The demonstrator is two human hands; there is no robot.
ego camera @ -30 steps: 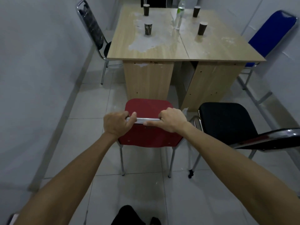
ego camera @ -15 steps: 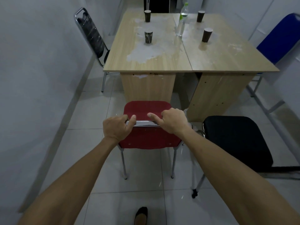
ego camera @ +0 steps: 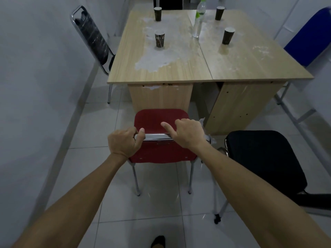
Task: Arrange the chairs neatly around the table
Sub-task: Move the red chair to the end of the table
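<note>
A red chair (ego camera: 154,119) stands in front of me, its seat facing the near end of the wooden table (ego camera: 179,68). My left hand (ego camera: 123,141) is wrapped around the chrome top rail of its backrest. My right hand (ego camera: 186,132) rests on the same rail with the index finger and thumb lifted and spread. A black chair (ego camera: 265,158) stands just right of the red one. Another black chair (ego camera: 93,38) sits at the table's left side, and a blue chair (ego camera: 308,43) at its right side.
Several dark paper cups (ego camera: 160,39) and a clear plastic bottle (ego camera: 198,20) stand on the tabletop. A grey wall (ego camera: 35,86) runs close along the left. The floor is white tile. My shoe tip (ego camera: 158,241) shows at the bottom edge.
The red chair has slid forward toward the table and I have stepped closer. My right hand's fingers have loosened and lifted off the rail. The left hand keeps its grip.
</note>
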